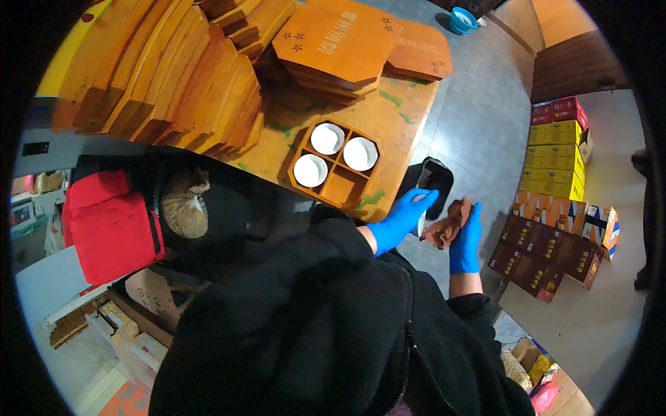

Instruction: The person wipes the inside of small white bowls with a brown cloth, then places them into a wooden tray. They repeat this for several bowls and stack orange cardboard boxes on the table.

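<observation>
Cloth (451, 223), brown and crumpled, is being gripped by the nearly closed right hand (467, 239); a partly hidden white object (421, 221) is being pinched by the left hand (397, 220). Both are being held beside the wooden table (409, 114).

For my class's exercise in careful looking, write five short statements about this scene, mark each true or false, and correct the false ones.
1. Three white bowls sit in the tray. True.
2. Every compartment is filled. False: the lower-right compartment is empty.
3. The right hand holds a brown cloth. True.
4. Neither hand is gloved. False: the left hand and right hand both wear blue gloves.
5. A cat lies on the table. False: the cat is beside the red bag, off the table.
</observation>
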A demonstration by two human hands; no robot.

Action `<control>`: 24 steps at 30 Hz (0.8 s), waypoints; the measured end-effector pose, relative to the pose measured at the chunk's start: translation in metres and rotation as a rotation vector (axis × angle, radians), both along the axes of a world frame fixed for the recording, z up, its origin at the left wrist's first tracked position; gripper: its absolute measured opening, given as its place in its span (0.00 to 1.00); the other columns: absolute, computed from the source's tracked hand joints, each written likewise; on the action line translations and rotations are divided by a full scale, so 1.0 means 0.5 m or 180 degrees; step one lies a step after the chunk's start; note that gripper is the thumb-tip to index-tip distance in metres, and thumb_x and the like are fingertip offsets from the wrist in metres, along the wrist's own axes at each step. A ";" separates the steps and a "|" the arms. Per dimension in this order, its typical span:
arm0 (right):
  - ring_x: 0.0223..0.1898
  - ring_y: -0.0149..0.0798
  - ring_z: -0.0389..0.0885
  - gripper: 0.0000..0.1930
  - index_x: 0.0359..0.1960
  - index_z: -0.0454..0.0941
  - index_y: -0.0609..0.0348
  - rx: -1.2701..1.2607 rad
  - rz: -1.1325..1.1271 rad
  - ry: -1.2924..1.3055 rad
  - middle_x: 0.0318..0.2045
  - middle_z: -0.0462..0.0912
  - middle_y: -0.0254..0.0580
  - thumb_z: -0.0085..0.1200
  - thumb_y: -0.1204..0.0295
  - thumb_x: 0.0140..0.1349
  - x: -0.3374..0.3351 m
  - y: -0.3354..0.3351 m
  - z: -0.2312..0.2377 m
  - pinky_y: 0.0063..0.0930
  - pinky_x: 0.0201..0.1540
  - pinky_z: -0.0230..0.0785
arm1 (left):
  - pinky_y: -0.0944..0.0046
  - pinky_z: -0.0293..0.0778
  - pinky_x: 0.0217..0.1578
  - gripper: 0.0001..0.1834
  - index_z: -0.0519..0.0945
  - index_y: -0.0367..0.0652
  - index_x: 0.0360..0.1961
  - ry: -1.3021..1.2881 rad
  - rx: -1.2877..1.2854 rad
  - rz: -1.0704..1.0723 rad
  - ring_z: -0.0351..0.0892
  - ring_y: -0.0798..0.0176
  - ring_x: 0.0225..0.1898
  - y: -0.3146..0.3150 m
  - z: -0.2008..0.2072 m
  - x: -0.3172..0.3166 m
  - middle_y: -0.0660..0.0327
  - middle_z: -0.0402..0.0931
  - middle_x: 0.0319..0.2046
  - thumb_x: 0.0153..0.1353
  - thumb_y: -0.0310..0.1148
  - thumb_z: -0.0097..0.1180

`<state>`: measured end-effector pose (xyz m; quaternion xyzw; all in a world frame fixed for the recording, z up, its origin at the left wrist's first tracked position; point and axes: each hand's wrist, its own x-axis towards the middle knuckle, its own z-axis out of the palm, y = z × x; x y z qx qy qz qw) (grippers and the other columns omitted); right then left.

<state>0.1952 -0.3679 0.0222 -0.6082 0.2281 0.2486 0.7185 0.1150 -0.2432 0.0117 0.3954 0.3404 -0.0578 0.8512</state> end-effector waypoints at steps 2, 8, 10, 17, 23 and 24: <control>0.44 0.42 0.74 0.26 0.55 0.64 0.60 -0.0033 0.0264 -0.0044 0.46 0.73 0.46 0.38 0.52 0.64 -0.025 0.002 0.003 0.31 0.44 0.69 | 0.63 0.69 0.42 0.23 0.72 0.42 0.44 -0.0285 0.0939 0.0050 0.72 0.61 0.42 -0.048 0.015 0.033 0.55 0.74 0.38 0.57 0.49 0.52; 0.38 0.33 0.75 0.17 0.52 0.68 0.58 -0.0570 0.1357 -0.0635 0.38 0.77 0.39 0.46 0.67 0.62 -0.055 0.009 0.085 0.26 0.39 0.68 | 0.57 0.70 0.35 0.23 0.75 0.41 0.35 -0.0387 0.1611 0.0552 0.75 0.48 0.34 -0.078 0.051 0.072 0.48 0.75 0.32 0.62 0.51 0.40; 0.36 0.31 0.75 0.16 0.50 0.69 0.59 -0.0550 0.1931 -0.1401 0.36 0.78 0.39 0.46 0.70 0.61 -0.042 -0.002 0.112 0.25 0.38 0.68 | 0.65 0.70 0.30 0.25 0.78 0.41 0.30 -0.0589 0.1133 0.0683 0.73 0.66 0.26 -0.068 0.060 0.075 0.58 0.74 0.22 0.62 0.52 0.40; 0.32 0.43 0.80 0.10 0.39 0.73 0.61 -0.2580 0.4403 -0.2526 0.31 0.77 0.53 0.50 0.77 0.54 0.034 -0.034 0.148 0.32 0.35 0.72 | 0.60 0.73 0.36 0.23 0.77 0.40 0.40 -0.0960 0.1020 -0.1012 0.76 0.59 0.34 0.006 0.051 0.083 0.56 0.77 0.33 0.59 0.50 0.47; 0.30 0.50 0.76 0.09 0.34 0.76 0.56 -0.2118 0.3956 -0.4796 0.31 0.76 0.48 0.52 0.75 0.49 0.067 -0.041 0.144 0.36 0.32 0.70 | 0.48 0.71 0.44 0.27 0.62 0.52 0.57 -0.0582 -0.1172 -0.1442 0.69 0.52 0.49 0.030 0.011 0.080 0.53 0.65 0.53 0.60 0.54 0.41; 0.32 0.50 0.75 0.10 0.35 0.75 0.56 -0.1631 0.4208 -0.2854 0.35 0.76 0.45 0.52 0.74 0.48 0.049 -0.029 0.130 0.38 0.34 0.68 | 0.51 0.70 0.47 0.28 0.62 0.52 0.58 -0.0841 -0.0946 -0.1411 0.69 0.53 0.50 0.029 0.008 0.079 0.54 0.65 0.54 0.60 0.54 0.41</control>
